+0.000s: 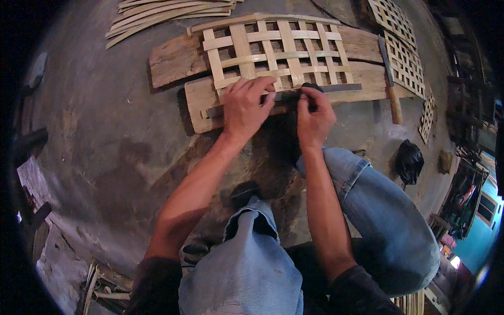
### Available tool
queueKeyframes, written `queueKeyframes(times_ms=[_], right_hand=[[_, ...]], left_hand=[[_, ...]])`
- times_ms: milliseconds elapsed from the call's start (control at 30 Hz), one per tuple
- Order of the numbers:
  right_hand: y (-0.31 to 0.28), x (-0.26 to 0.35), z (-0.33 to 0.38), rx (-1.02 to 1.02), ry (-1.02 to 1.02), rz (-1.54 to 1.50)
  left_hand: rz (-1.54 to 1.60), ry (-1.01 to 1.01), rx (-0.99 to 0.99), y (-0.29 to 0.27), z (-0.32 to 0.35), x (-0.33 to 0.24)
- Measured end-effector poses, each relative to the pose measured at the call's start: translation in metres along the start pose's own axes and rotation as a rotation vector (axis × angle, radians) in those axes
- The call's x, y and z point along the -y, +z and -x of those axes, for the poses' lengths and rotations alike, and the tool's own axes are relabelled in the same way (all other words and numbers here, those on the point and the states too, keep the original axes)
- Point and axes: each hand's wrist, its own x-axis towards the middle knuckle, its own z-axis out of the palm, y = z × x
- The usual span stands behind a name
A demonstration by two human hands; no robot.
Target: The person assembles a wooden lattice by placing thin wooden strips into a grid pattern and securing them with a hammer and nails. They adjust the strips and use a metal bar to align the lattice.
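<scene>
A woven lattice of pale flat bamboo strips [287,46] lies on thick wooden boards [176,60] on the floor in front of me. My left hand [248,103] is over its near edge, fingers bent and the thumb apart from the forefinger. Close to its right, my right hand [316,116] has thumb and forefinger curled together at the same edge; what they pinch is too small to make out. A dark flat bar [342,87] runs along the near edge, partly hidden by both hands. Something small and black shows behind my right fingertips.
A long knife [395,102] with a wooden handle lies across the boards' right end. More woven lattices [404,60] lie at the far right, loose strips [163,16] at the far left. A black plastic bag [409,161] sits right of my bent knee.
</scene>
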Motion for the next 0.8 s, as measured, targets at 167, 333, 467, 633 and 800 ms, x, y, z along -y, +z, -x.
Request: queueKeyframes(times_ms=[167, 333, 467, 633, 800], right_hand=[[-0.007, 0.005, -0.004, -0.04, 0.034, -0.017], [-0.004, 0.021, -0.027, 0.083, -0.048, 0.357], [0.011, 0.031, -0.043, 0.274, -0.076, 0.546], [0.024, 0.031, -0.04, 0.238, -0.052, 0.691], [0.03, 0.033, -0.041, 0.276, -0.064, 0.726]], left_hand=[[0.037, -0.054, 0.028, -0.015, 0.004, 0.01], [-0.05, 0.008, 0.039, -0.016, 0.005, 0.012], [-0.06, -0.019, 0.049, -0.014, 0.005, 0.009], [-0.064, -0.007, 0.044, -0.018, 0.006, 0.007], [-0.068, 0.007, 0.04, -0.018, 0.006, 0.008]])
